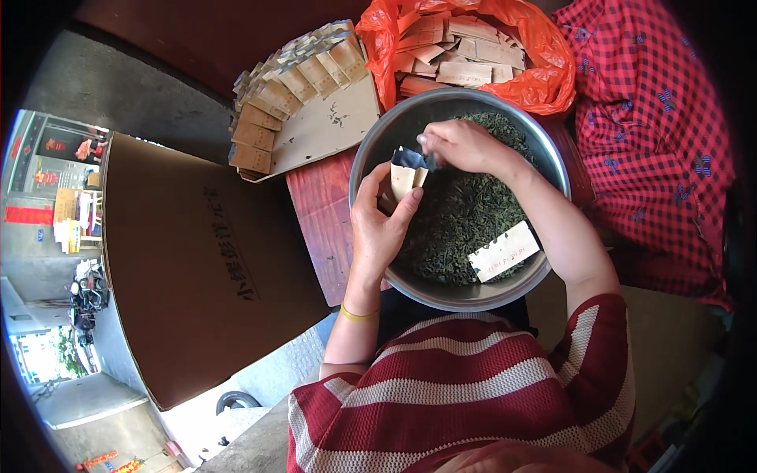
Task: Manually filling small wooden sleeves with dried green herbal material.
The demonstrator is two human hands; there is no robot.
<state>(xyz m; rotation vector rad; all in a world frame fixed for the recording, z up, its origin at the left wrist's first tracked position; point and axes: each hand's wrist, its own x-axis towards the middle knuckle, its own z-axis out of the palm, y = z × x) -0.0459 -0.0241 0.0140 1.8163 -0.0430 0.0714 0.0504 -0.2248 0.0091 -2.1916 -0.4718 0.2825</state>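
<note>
My left hand grips a small cream paper pouch upright, its dark-lined mouth open. My right hand is at the upper right of that mouth, fingers curled together; what they hold, if anything, I cannot make out. Both hands are over a large steel bowl holding dark green dried leaves, probably tea. A flat cream packet lies on the leaves at the lower right of the bowl.
A tray with rows of filled packets and an orange plastic bag of paper packets sit behind. A large cardboard box is left of the wooden surface; red checked cloth is at right.
</note>
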